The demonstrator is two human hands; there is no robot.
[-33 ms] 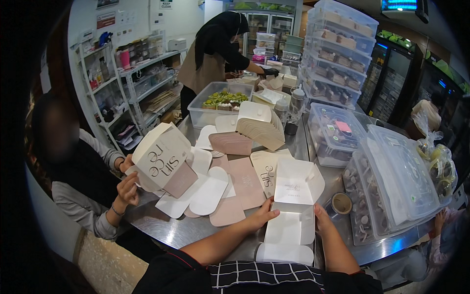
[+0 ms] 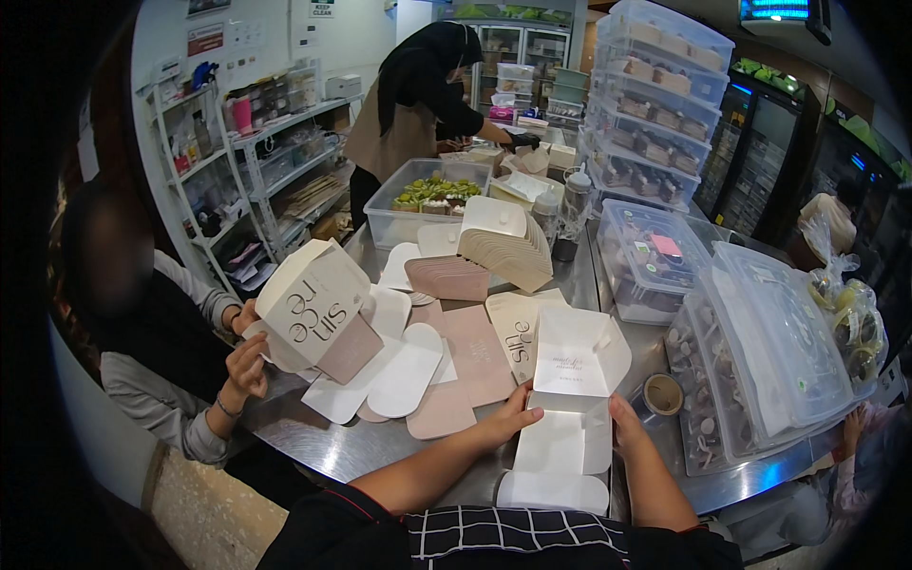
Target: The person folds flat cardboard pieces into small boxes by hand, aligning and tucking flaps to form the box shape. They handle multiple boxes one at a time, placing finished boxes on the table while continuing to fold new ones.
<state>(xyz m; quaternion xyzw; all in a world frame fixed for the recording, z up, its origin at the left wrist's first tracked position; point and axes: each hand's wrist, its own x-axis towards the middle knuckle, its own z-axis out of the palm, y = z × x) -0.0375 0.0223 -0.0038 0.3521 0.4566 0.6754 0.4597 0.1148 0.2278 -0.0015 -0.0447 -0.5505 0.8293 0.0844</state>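
Observation:
A partly folded white cardboard box (image 2: 567, 439) stands before me at the near edge of the steel table, lid panel raised and front flap lying toward me. My left hand (image 2: 513, 420) grips its left side, the thumb over the edge. On the opposite side my right hand (image 2: 627, 429) is closed on the wall, its fingers partly hidden. Just left of the box lie flat pink box blanks (image 2: 478, 353) and white ones (image 2: 406, 372). Behind the raised lid, a cream blank (image 2: 518, 328) shows dark lettering. A roll of brown tape (image 2: 662, 393) sits close to my right hand.
At left, a co-worker's hands (image 2: 249, 366) hold a cream box (image 2: 318, 296). Stacked blanks (image 2: 508, 249) and a tub of green-topped cakes (image 2: 429, 197) stand farther back, near another person (image 2: 408, 104). Clear lidded containers (image 2: 769, 332) and a tall container stack (image 2: 655, 104) line the right.

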